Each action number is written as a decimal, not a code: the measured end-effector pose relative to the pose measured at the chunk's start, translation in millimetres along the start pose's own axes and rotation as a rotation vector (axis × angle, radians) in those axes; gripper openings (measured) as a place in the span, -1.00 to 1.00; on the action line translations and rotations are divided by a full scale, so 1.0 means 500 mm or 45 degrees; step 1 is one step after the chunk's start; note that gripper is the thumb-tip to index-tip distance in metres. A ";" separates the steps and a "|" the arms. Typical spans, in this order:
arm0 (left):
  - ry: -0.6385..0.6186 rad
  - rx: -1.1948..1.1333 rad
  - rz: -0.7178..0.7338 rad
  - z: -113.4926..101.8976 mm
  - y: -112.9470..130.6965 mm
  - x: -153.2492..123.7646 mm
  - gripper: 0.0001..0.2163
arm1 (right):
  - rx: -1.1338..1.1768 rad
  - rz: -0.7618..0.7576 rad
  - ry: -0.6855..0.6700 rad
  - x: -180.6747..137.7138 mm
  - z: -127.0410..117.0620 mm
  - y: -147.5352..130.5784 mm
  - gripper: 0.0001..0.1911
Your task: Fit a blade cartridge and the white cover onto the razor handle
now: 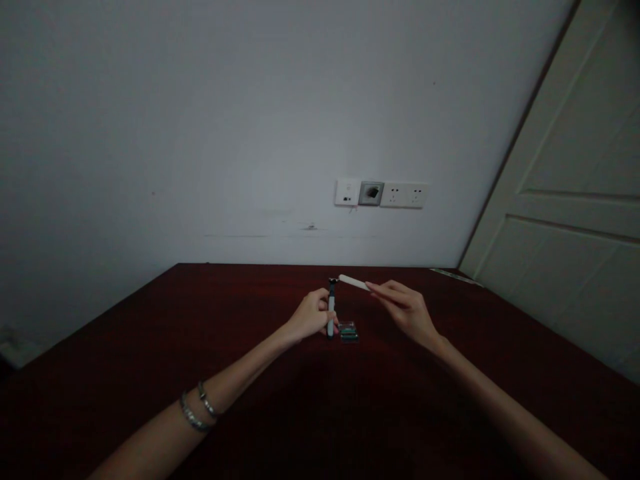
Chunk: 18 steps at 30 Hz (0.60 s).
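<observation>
Razor (331,303) upright, left hand (310,317) closed round it; right hand (406,311) pinches stick (354,283), tip probing head from 3 o'clock; steadiness needed.

The fingers (320,315) of the left hand (311,316) wrap the middle of the razor (331,292). Only its dark top above them and its tip below them show, and the top is too small to tell whether a blade sits on it. The near end of the white stick (353,282) vanishes between the fingertips (373,287) of the right hand (406,309). Just beside the left fingers, the green box (349,331) is too small and dim to make out. The left forearm (240,370) and right forearm (500,403) run off the bottom edge.
</observation>
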<state>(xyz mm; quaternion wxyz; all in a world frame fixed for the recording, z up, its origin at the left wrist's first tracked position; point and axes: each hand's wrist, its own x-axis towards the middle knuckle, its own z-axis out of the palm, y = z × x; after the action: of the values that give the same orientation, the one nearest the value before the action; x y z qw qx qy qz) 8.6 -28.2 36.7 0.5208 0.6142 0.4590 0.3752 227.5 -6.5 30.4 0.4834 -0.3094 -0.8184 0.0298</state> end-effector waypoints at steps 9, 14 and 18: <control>0.030 0.049 0.146 -0.006 -0.004 0.009 -0.81 | -0.037 0.056 0.047 -0.017 0.000 0.046 -0.69; 0.005 0.078 0.207 -0.007 -0.021 0.016 -0.84 | 0.089 0.029 -0.036 -0.005 0.011 0.001 -0.69; -0.051 0.098 0.280 -0.011 -0.024 0.015 -0.84 | 0.099 0.101 -0.011 -0.012 0.010 0.032 -0.69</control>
<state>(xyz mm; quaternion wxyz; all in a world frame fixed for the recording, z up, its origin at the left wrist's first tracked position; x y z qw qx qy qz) 3.7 -19.2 25.6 0.4616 0.6878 0.3927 0.3997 233.5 4.5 17.5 0.4900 -0.3224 -0.8057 0.0821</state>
